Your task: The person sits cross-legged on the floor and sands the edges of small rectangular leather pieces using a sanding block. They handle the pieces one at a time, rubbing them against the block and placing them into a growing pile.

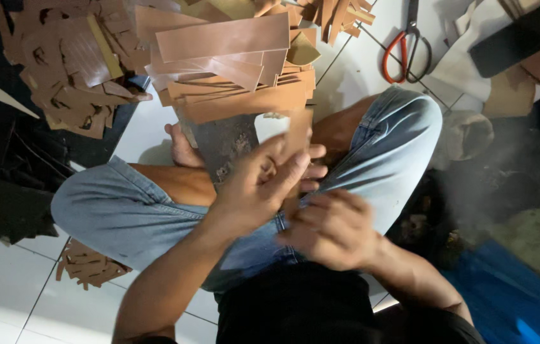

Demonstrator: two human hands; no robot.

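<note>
Right hand [333,229] lowest in view, curled shut around the lower end of a brown leather strip [298,137] (blurred, grip seemingly firm). Left hand [257,188] pinches the same strip higher up. Strip stands upright above crossed legs, before the piled brown strips [231,60]. Red-handled scissors [407,51] lie well apart on the tiled floor [2,286].

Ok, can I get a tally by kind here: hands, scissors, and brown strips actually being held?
Hands: 2, the left hand and right hand
Red-handled scissors: 1
Brown strip held in the hands: 1
Total: 4
The loose brown strips in the heap overlap too much to count.
</note>
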